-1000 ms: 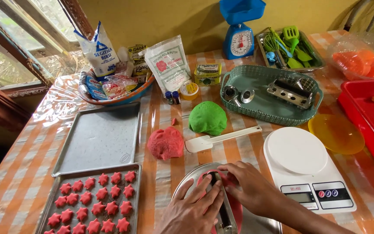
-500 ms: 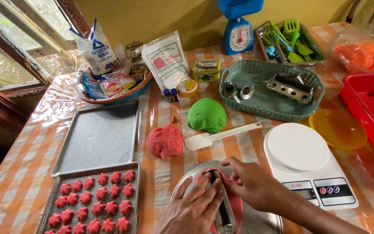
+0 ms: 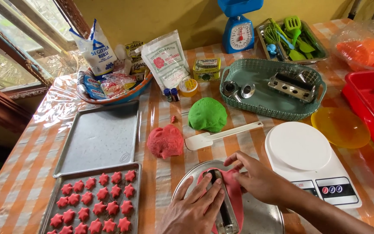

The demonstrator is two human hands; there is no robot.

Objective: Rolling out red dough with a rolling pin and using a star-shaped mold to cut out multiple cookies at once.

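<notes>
My left hand lies flat with its fingers on a long metal dough press that rests on a strip of pink dough in a round metal plate. My right hand pinches and folds the pink dough against the far end of the press. A lump of red dough and a ball of green dough sit on the striped table just beyond the plate. A white spatula lies between them and my hands.
A baking tray with several red star cookies is at the near left, an empty tray behind it. A white digital scale, a yellow bowl, a green basket and a red tray stand to the right.
Both hands stay on the dough and press. The camera view has shifted slightly; my right fingers have moved a little along the dough.
</notes>
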